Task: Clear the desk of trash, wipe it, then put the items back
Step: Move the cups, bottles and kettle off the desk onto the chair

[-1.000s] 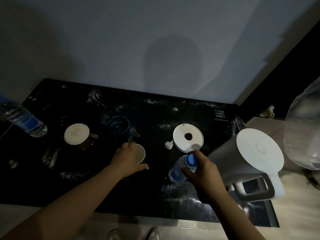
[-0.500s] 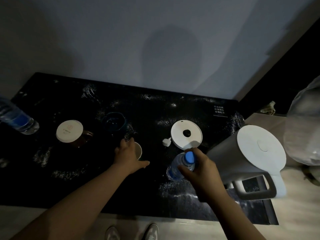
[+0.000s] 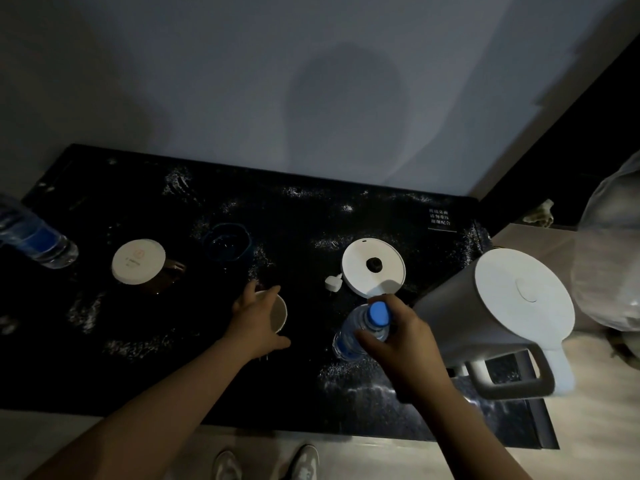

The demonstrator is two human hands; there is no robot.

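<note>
The black desk (image 3: pixel 138 375) is speckled with white dust. My left hand (image 3: pixel 258 320) grips a white paper cup (image 3: pixel 280 311) near the desk's middle, fingers wrapped over its rim. My right hand (image 3: pixel 398 337) holds a clear water bottle with a blue cap (image 3: pixel 379 313) by its neck, just right of the cup. A white kettle (image 3: pixel 512 317) stands at the right end. Its round white base (image 3: pixel 374 266) lies behind the bottle, with a white plug (image 3: pixel 333 283) beside it.
A second water bottle (image 3: pixel 38 237) lies at the far left. A glass with a white paper lid (image 3: pixel 138 261) and a blue glass (image 3: pixel 227 242) stand behind the cup. A clear plastic bag (image 3: pixel 609 258) hangs at right. My shoes (image 3: pixel 266 465) show below the desk edge.
My left hand has closed further over the paper cup. My right hand has slid lower on the bottle's neck, so the blue cap shows. The camera has shifted slightly.
</note>
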